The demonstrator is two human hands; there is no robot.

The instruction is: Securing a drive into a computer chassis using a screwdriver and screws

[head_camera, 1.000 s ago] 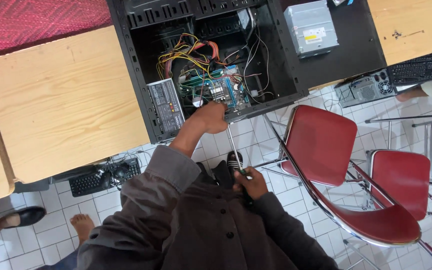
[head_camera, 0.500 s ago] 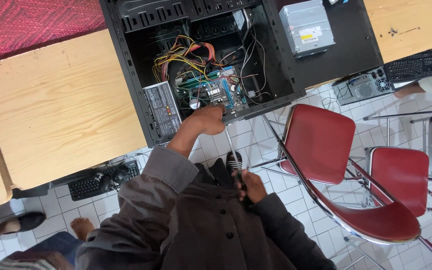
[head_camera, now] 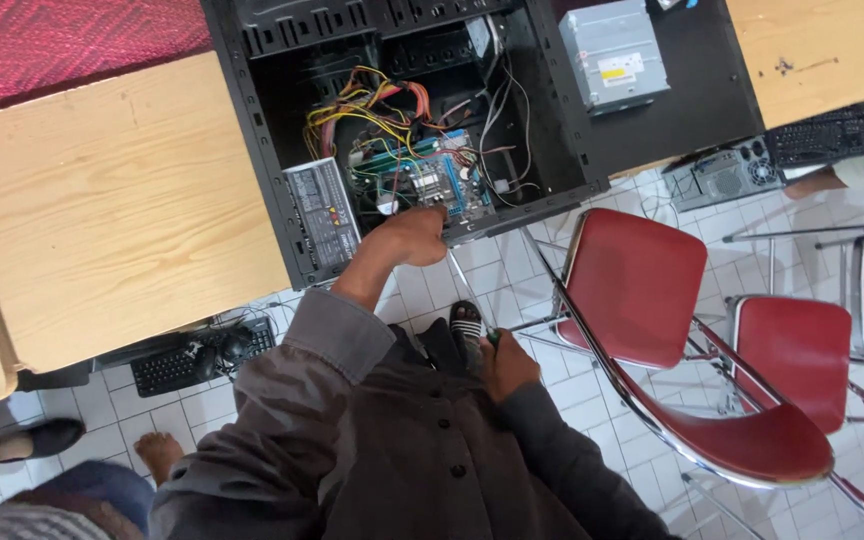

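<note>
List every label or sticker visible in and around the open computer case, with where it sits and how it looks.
Power supply label: grey rectangle with rows of small coloured marks, in the case's lower-left corner, beside the left hand.
Optical drive sticker: small white and yellow rectangle on the grey metal drive lying on the black side panel, right of the case.

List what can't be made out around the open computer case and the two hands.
- Head view: the left hand covers the edge of the circuit board, hiding what its fingers touch.
- The screwdriver tip is too thin to trace.
- The right hand hides the handle.
- The computer case top is cut off by the frame.
</note>
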